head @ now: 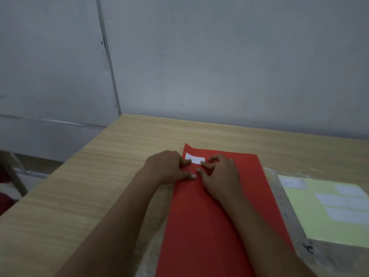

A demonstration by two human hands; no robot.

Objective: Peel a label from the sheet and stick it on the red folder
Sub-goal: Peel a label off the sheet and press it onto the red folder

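Label (194, 159) pinned flat on red folder (209, 216) by both hands' fingers (187, 162)

The folder (209, 216) lies on the table (99, 176), the label (194, 158) at its far left corner. The sheet (329, 212) lies right of the folder.

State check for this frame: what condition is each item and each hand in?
Red folder: closed, flat on the table.
White label: on the folder's far left corner, handwriting unreadable.
Label sheet: flat at right, several labels left.
Left hand: fingertips pressing the label.
Right hand: fingertips at the label's right edge.
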